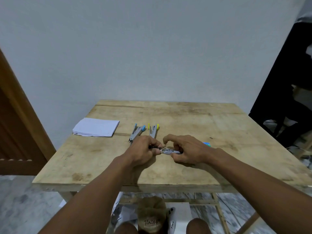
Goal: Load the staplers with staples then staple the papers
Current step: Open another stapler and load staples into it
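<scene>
Both my hands meet over a metal stapler (pixel 168 151) lying on the wooden table (pixel 168 171). My left hand (pixel 145 150) grips its dark left end with curled fingers. My right hand (pixel 186 149) holds the silver right end between thumb and fingers, index finger raised and bent. Behind my hands lie two open grey staplers, one with blue tips (pixel 137 132) and one with yellow tips (pixel 153 130). A stack of white papers (pixel 96 127) rests at the table's far left. A small blue-green staple box (pixel 207 144) peeks out behind my right wrist.
A wooden door (pixel 18 132) stands at the left. Dark furniture (pixel 283 98) is at the right. Under the table's near edge I see a tan cap (pixel 152 215), a white box and my knees. A pale wall rises behind the table.
</scene>
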`<state>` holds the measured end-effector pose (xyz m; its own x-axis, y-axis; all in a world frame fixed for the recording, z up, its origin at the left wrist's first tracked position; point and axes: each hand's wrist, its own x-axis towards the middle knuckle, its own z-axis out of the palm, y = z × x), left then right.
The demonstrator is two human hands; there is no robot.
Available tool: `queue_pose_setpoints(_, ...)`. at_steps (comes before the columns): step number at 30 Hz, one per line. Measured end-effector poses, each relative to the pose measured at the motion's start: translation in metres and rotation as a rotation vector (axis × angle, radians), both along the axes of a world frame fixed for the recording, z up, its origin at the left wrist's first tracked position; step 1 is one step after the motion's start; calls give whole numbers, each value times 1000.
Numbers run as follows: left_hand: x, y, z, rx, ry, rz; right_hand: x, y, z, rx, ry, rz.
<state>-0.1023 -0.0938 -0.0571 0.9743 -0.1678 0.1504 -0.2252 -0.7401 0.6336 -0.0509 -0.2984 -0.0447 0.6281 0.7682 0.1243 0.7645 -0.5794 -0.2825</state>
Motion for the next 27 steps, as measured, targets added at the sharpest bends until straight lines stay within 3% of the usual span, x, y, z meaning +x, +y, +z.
queue_pose_setpoints(13,2,4,0,2,41,-14,-2,-1,-1,-51,-87,36)
queue_pose_setpoints(20,4,6,6,92,51,-47,-2,2,0,-47,-11,-81)
queue_pose_setpoints(27,5,27,54,843,74,-46,-6,5,8,-91,25,-137)
